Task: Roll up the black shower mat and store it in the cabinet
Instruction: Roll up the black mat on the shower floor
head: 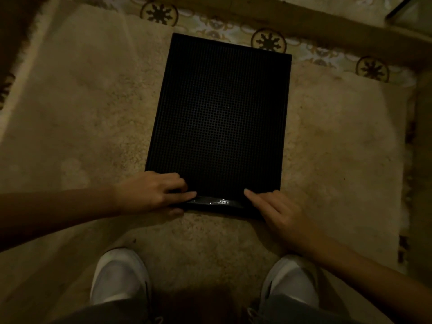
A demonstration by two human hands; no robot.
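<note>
Left forearm: bare, entering from the left edge of the frame at mid-height, running nearly level toward the centre. Left hand: palm down at the lower left corner of the black shower mat, fingers curled over the near edge and thumb tucked beneath, so the hand is partly closed in a pinch on that edge. Right forearm: bare, rising from the lower right corner of the frame on a diagonal toward the centre. Right hand: fingers loosely extended, index fingertip pressed on the mat's lower right part, remaining fingers over the near corner; whether it grips or only presses cannot be told. Mat: rectangular, gridded surface, lying flat at centre frame with its long sides running away from the person, slightly tilted to the right at the far end. Near edge: lifted and turned over between the two hands into a narrow glossy strip; the rest is unrolled. Beige rug: shaggy, under most of the mat, with wide bare pile left, right and in front of the near edge. Patterned tile floor: across the top of the frame, the mat's far edge overlapping it. White shoes: two, at the bottom of the frame, on the rug just behind the hands, apart from the mat. Lighting dim; fine detail is hard to read.
</note>
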